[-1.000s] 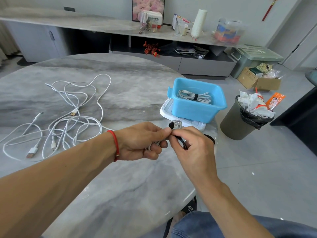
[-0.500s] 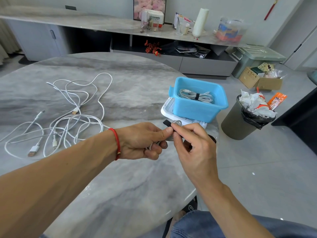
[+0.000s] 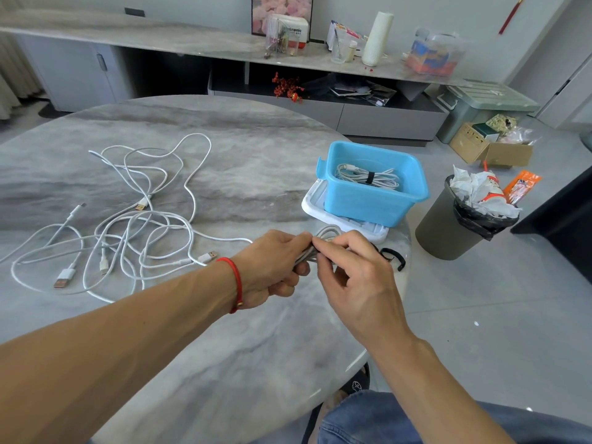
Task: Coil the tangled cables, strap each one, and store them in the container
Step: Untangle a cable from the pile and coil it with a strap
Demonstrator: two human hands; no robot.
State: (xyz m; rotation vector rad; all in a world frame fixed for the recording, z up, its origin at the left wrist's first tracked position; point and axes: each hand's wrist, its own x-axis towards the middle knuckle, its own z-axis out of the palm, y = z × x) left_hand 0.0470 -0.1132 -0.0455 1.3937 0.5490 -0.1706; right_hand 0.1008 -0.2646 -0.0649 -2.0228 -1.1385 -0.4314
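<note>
My left hand (image 3: 275, 267) grips a small coiled grey-white cable (image 3: 325, 236) just above the table, in front of the blue container. The fingers of my right hand (image 3: 352, 270) pinch the same coil where the strap goes round it; the strap itself is hidden under my fingers. The blue container (image 3: 349, 200) stands on its white lid (image 3: 315, 205) at the table's right edge and holds one coiled cable with a black strap (image 3: 368, 177). A tangle of white cables (image 3: 134, 219) lies on the left of the table.
Loose black straps (image 3: 392, 257) lie on the table by the right edge, right of my hands. A full bin (image 3: 461, 219) stands on the floor beyond that edge. Round marble table (image 3: 224, 347); cluttered sideboard behind.
The black strap end that stuck up between my fingers is no longer in sight. My right hand's fingers have closed down over the coil. The camera view shifted slightly.
</note>
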